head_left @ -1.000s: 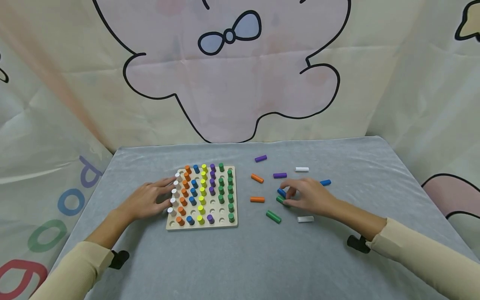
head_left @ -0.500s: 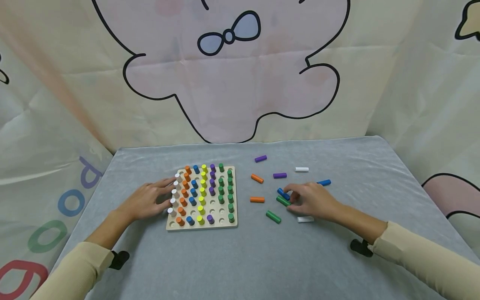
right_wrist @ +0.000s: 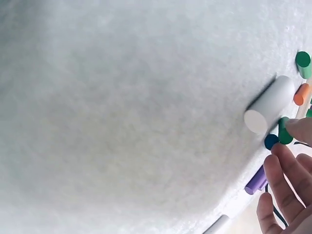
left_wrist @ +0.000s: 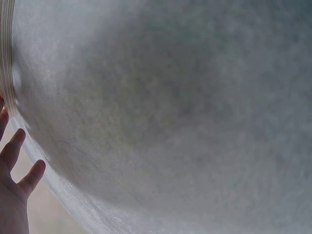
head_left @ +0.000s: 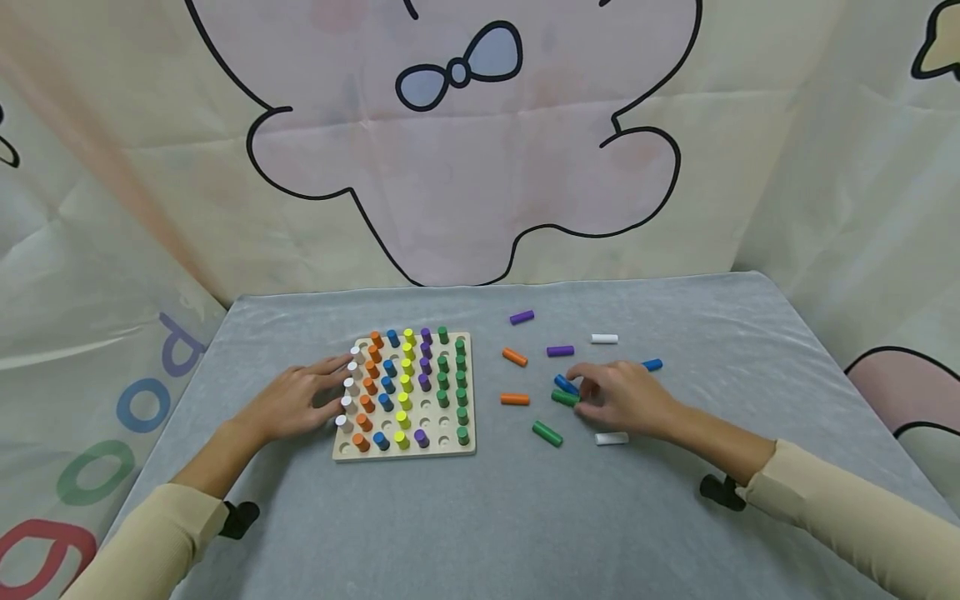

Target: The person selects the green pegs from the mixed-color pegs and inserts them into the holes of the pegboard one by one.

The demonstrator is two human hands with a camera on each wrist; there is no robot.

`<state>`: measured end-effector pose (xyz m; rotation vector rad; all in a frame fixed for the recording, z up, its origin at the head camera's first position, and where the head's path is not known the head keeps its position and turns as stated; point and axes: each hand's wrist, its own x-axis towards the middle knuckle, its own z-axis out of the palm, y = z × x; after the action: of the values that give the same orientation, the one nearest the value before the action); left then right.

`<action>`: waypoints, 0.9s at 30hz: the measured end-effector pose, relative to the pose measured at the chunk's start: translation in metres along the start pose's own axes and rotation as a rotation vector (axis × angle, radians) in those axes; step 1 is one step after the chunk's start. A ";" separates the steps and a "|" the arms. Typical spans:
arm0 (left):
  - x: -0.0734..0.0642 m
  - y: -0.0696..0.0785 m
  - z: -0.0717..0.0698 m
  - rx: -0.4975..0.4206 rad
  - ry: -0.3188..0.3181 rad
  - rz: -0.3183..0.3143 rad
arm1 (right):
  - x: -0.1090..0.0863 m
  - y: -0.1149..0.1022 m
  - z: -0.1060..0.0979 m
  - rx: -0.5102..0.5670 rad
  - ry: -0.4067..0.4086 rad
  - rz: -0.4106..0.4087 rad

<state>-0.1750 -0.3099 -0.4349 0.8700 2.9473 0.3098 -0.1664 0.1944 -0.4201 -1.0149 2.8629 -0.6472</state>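
A pale pegboard (head_left: 452,427) carries columns of coloured pegs, with some holes bare. My left hand (head_left: 296,402) rests at its left edge, fingertips and thumb spread against the side. Right of the board, my right hand (head_left: 626,402) has thumb and index finger bent around a green peg (head_left: 565,398) and a blue peg (head_left: 566,384), lying side by side on the cloth. In the right wrist view the thumb touches the green peg (right_wrist: 285,130), with the index fingertip beside it, close to the blue peg (right_wrist: 271,142). The left wrist view shows only part of the left hand (left_wrist: 14,190).
Around the right hand lie another green peg (head_left: 547,433), orange pegs (head_left: 514,399), purple pegs (head_left: 559,351), white pegs (head_left: 611,438) and another blue peg (head_left: 652,364). Grey cloth (head_left: 480,533) covers the table. A printed curtain (head_left: 480,167) hangs behind it.
My right hand has drawn back slightly to the right. The green peg by its thumb has turned a little and lies flatter across. My left hand and the board have stayed still.
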 end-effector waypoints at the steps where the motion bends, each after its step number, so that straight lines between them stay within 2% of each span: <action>1: 0.000 0.000 0.000 -0.001 0.001 -0.002 | 0.001 -0.001 -0.001 -0.002 0.000 0.002; 10: 0.000 -0.001 0.001 -0.009 0.000 -0.008 | 0.008 -0.008 -0.005 -0.032 0.048 -0.029; 27: 0.000 -0.001 0.001 -0.003 0.000 0.003 | 0.032 -0.028 0.001 -0.006 0.057 -0.090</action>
<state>-0.1754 -0.3109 -0.4360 0.8736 2.9457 0.3140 -0.1750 0.1551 -0.4063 -1.1502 2.8828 -0.6846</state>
